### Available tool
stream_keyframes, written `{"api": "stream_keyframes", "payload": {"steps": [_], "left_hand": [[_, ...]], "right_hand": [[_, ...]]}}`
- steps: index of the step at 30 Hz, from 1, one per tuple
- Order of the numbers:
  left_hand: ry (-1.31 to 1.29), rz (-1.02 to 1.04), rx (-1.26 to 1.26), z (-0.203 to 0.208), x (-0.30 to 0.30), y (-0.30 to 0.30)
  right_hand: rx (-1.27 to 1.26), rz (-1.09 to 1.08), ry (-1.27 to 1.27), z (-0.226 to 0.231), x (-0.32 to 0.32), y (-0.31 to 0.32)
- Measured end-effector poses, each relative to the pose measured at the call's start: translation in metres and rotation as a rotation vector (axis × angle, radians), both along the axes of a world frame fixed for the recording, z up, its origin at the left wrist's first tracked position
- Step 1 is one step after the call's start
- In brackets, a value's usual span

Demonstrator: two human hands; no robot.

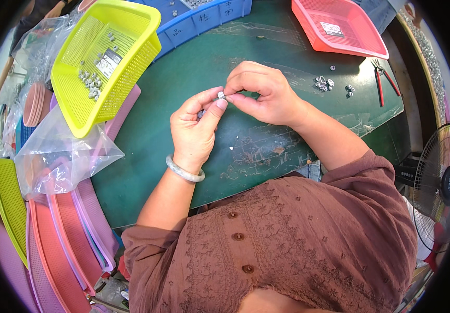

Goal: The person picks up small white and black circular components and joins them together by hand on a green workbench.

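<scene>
Over the table's middle, my left hand pinches a small silver metal part between thumb and forefinger. A few more grey parts show in the curl of its other fingers. My right hand is closed in a pinch right against the held part. Whatever sits between its fingertips is too small to make out. Off to the right lie a loose group of silver metal parts, a smaller cluster and a single part.
Red-handled pliers lie at the green table's right edge. A yellow-green basket with metal parts leans at the left, above a clear plastic bag and stacked baskets. Farther back are a blue bin and pink basket; a fan stands right.
</scene>
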State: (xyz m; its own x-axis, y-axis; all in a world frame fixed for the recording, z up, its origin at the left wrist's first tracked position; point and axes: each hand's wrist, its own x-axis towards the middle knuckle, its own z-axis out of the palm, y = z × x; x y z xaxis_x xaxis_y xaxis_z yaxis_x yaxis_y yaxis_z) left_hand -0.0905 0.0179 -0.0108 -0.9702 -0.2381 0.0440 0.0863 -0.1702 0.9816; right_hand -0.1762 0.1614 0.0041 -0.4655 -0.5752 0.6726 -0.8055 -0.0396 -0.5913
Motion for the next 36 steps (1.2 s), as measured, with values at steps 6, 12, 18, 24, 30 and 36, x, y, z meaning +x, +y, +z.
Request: {"api": "stream_keyframes", "payload": {"steps": [6, 12, 18, 24, 30, 36], "left_hand": [[-0.226, -0.184, 0.444, 0.008, -0.002, -0.013], [-0.265, -0.258, 0.629, 0.002, -0.005, -0.017], [-0.294, -0.249, 0.509, 0.001, -0.004, -0.016], [-0.341, -0.245, 0.407, 0.003, -0.003, -0.011], [-0.324, -0.218, 0.354, 0.004, -0.002, -0.007], [-0.265, -0.105, 0.256, 0.004, -0.001, -0.006]], "right_hand": [[0.276, -0.119, -0.226, 0.011, -0.029, 0.029], [0.642, -0.132, -0.108, 0.0, -0.04, 0.046], [0.727, -0.129, -0.06, 0.0, -0.035, 0.041], [0.461, -0.07, -0.298, -0.001, -0.032, 0.033], [0.091, 0.027, -0.495, -0.004, -0.004, 0.004], [0.091, 0.068, -0.583, -0.003, 0.002, 0.0]]}}
